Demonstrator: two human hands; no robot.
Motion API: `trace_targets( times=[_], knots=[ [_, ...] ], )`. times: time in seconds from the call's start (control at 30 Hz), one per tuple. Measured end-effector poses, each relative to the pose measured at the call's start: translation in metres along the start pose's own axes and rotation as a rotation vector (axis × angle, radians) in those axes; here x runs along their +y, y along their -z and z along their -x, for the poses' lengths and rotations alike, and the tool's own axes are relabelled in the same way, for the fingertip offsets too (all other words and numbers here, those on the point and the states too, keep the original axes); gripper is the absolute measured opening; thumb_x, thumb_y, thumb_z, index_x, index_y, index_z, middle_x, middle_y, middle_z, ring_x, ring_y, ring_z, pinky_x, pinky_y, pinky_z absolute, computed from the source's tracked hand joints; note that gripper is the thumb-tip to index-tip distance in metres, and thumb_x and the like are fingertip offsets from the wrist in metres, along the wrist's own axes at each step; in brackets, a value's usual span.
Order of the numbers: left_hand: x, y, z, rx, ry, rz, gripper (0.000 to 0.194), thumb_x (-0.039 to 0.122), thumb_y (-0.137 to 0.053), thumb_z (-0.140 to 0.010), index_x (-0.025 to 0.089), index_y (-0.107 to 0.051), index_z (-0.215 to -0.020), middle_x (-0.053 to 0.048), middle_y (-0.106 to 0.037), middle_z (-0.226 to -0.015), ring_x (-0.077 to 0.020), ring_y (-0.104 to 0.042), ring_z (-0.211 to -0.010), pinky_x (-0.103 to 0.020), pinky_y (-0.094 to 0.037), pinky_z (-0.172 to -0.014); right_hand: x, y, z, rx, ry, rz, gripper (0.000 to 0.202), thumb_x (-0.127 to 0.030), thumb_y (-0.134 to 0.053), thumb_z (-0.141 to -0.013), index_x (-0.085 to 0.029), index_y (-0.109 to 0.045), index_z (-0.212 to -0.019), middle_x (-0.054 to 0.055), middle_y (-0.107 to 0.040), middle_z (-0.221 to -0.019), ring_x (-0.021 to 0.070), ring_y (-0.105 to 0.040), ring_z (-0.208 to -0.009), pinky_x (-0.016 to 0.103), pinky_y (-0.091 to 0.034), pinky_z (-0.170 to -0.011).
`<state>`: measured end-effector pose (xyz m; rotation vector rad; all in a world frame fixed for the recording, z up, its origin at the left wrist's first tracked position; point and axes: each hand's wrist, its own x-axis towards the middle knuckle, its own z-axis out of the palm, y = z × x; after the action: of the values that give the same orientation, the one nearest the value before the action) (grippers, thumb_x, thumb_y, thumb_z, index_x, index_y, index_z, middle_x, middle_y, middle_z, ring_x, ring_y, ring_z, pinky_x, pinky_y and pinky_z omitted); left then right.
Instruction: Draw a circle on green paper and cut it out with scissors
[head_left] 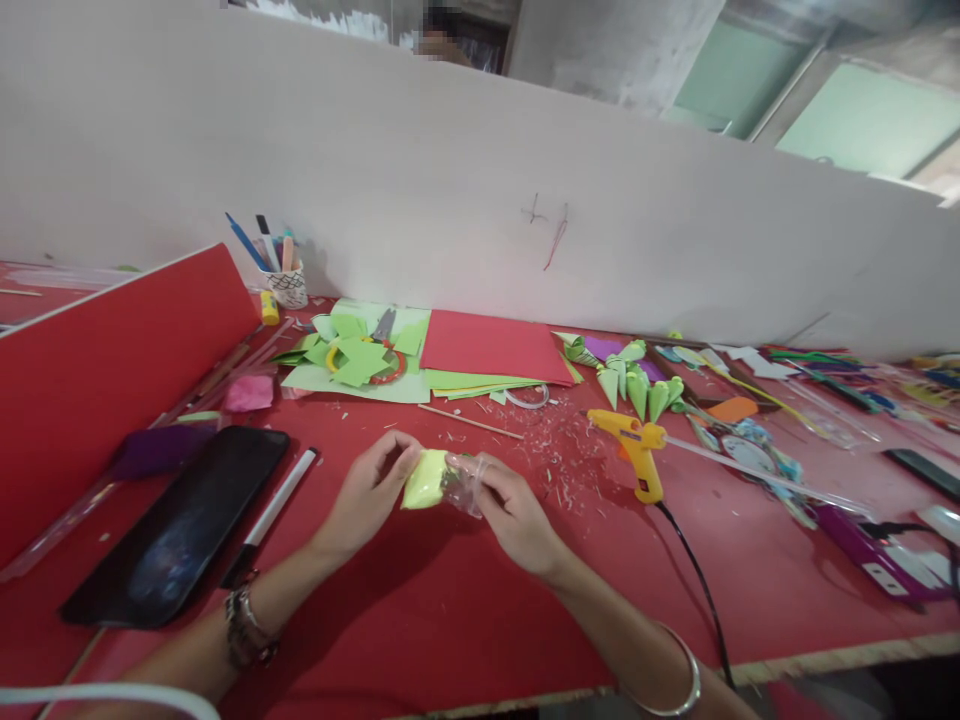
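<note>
Between my two hands, above the red table, is a small clear plastic packet with a soft-looking pale yellow lump filling its left part. My left hand pinches the yellow end between thumb and fingers. The loose, see-through end is gripped by my right hand, with the fingers closed on the plastic. What the yellow stuff is, I cannot tell. A thin wooden stick lies just beyond the packet. To the right of my right hand rests a yellow glue gun, with a clear glue stick in its back and a black cord.
A black phone and a marker lie at left, beside a red panel. Behind are green paper cutouts with scissors, red sheets, green paper cones and a pen cup. A purple power strip sits right.
</note>
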<state>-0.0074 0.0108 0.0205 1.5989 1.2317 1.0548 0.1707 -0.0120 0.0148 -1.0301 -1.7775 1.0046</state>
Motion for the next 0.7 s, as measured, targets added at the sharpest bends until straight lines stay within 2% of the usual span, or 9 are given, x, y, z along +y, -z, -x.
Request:
trace_targets(
  times=[0.13, 0.27, 0.43, 0.53, 0.7],
  knots=[
    [-0.0009, -0.0015, 0.0002, -0.047, 0.029, 0.078, 0.02, 0.037, -0.047, -0.079, 0.017, -0.05, -0.077, 0.003, -0.051, -0.068, -0.0105, -0.047, -0.059, -0.02, -0.038, -0.053, 0.0016, 0.0007, -0.0001, -0.024, 0.027, -0.011, 0.031, -0.026, -0.048, -0.085, -0.024, -0.057, -0.115, 0.004, -0.056, -0.089, 0.0142, -0.054, -0.081, 0.027, -0.045, -0.075],
    [-0.0022, -0.002, 0.001, -0.084, 0.038, 0.124, 0.019, 0.036, -0.048, -0.079, 0.017, -0.051, -0.075, 0.003, -0.051, -0.065, -0.0098, -0.047, -0.057, -0.02, -0.038, -0.051, -0.0008, 0.0025, -0.0007, -0.083, 0.058, 0.005, 0.033, -0.026, -0.044, -0.088, -0.026, -0.053, -0.119, 0.004, -0.055, -0.096, 0.0146, -0.053, -0.087, 0.03, -0.043, -0.081],
    [-0.0005, -0.0017, 0.0027, -0.055, 0.036, 0.159, 0.019, 0.036, -0.048, -0.079, 0.017, -0.05, -0.075, 0.004, -0.051, -0.065, -0.0092, -0.047, -0.056, -0.019, -0.038, -0.05, 0.0011, 0.0028, -0.0012, -0.101, 0.064, 0.011, 0.026, -0.027, -0.048, -0.086, -0.024, -0.059, -0.109, 0.005, -0.056, -0.096, 0.0148, -0.054, -0.09, 0.031, -0.043, -0.083],
    [0.0019, -0.0015, 0.0031, -0.026, 0.016, 0.154, 0.018, 0.035, -0.047, -0.08, 0.018, -0.049, -0.075, 0.004, -0.051, -0.066, -0.0091, -0.048, -0.057, -0.019, -0.038, -0.051, 0.0022, 0.0001, -0.0006, -0.067, 0.047, -0.021, 0.024, -0.03, -0.052, -0.083, -0.024, -0.062, -0.104, 0.005, -0.058, -0.095, 0.0158, -0.056, -0.09, 0.032, -0.044, -0.083],
    [0.0016, 0.0005, 0.0024, -0.041, -0.011, 0.1, 0.017, 0.034, -0.049, -0.079, 0.018, -0.048, -0.076, 0.004, -0.048, -0.065, -0.0094, -0.046, -0.058, -0.019, -0.038, -0.052, 0.0016, -0.0059, -0.0006, 0.034, -0.073, -0.196, 0.031, -0.036, -0.054, -0.081, -0.025, -0.06, -0.109, 0.006, -0.059, -0.098, 0.0171, -0.056, -0.092, 0.032, -0.046, -0.083]
  ],
)
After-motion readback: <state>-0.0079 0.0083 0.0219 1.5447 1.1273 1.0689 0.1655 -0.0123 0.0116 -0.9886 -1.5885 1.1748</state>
